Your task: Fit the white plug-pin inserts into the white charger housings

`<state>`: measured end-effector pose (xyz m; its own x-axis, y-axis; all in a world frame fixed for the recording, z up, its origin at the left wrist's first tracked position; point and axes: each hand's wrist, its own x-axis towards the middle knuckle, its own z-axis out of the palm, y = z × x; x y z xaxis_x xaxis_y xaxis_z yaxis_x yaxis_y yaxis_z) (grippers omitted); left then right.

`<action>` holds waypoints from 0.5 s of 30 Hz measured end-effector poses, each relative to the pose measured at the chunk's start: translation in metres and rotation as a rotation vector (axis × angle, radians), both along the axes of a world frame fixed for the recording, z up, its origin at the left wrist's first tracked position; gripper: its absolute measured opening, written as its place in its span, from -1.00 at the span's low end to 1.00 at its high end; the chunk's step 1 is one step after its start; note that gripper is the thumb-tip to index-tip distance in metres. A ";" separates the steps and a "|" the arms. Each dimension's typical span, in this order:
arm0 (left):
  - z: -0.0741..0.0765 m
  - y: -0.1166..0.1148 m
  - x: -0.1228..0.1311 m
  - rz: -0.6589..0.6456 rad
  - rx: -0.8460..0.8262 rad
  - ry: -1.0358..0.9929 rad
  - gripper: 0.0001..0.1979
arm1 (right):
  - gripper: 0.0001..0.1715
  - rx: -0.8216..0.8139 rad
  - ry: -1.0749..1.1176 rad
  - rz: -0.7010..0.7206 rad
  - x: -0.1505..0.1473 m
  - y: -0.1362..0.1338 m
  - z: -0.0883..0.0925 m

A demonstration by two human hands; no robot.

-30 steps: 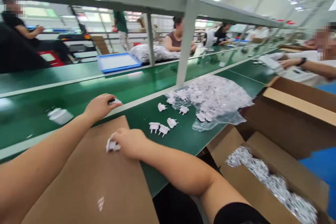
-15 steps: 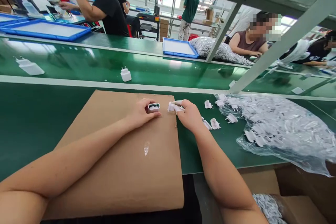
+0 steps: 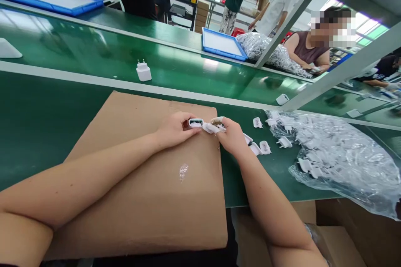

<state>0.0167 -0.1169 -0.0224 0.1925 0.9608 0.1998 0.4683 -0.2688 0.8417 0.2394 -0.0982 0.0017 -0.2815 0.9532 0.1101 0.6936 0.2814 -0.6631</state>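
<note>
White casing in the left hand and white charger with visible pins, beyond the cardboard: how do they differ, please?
The casing is held in the left hand; the charger rests unheld on the green surface. The casing shows an open oval end to the camera; the charger shows a body with pins pointing away from the person. Both are white.

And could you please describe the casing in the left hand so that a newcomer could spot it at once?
Find the large brown cardboard in front of the person. Near its far right corner, the left hand grips a small white casing. Its open oval end faces the camera, unlike the loose pronged white pieces right of the cardboard.
</note>
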 end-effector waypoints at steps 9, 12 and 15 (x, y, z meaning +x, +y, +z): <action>0.001 -0.001 0.000 -0.148 0.038 -0.030 -0.58 | -0.75 0.325 0.150 -0.040 -0.003 -0.006 0.004; 0.002 0.001 0.001 -0.172 0.019 -0.017 -0.61 | -0.71 0.389 0.138 0.074 -0.014 -0.016 0.011; 0.002 0.002 0.000 -0.168 -0.001 -0.028 -0.66 | -0.65 0.447 0.016 0.129 -0.023 -0.024 0.013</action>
<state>0.0168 -0.1150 -0.0200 0.3447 0.9156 0.2068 0.3932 -0.3409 0.8539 0.2163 -0.1225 0.0147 -0.3899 0.7685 0.5073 0.6245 0.6255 -0.4677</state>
